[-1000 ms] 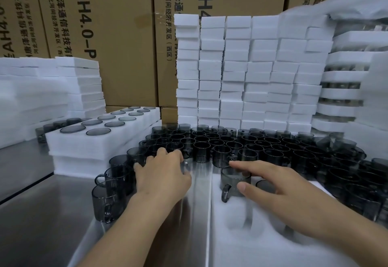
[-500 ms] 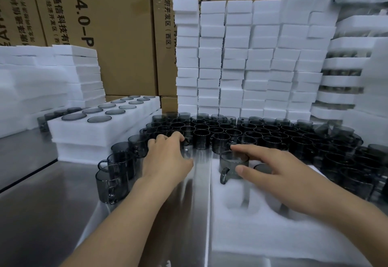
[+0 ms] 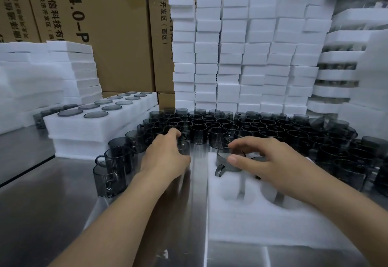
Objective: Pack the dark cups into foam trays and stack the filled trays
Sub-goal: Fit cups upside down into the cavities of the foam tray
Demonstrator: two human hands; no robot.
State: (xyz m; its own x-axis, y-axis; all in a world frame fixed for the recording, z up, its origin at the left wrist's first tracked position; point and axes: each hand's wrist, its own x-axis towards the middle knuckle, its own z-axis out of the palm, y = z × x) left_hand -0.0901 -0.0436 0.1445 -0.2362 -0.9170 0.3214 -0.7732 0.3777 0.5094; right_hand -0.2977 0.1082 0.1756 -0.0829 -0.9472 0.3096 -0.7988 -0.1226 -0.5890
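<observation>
A white foam tray (image 3: 247, 222) lies on the steel table in front of me, with round holes showing. In its far left hole sits a dark glass cup (image 3: 225, 162), handle toward me. My right hand (image 3: 264, 161) pinches that cup's rim between thumb and fingers. My left hand (image 3: 165, 155) curls round another dark cup (image 3: 184, 147) standing on the table left of the tray. Several more dark cups (image 3: 262, 129) crowd the table behind both hands.
A filled foam tray (image 3: 63, 128) rests on another tray at the left, cups showing in its holes. Three loose cups (image 3: 113, 168) stand near my left forearm. Stacks of foam blocks (image 3: 241, 56) and cardboard boxes (image 3: 105, 25) wall the back.
My right hand has curled its fingers and thumb onto the rim of the cup in the tray. My left hand keeps its grip on the cup beside the tray.
</observation>
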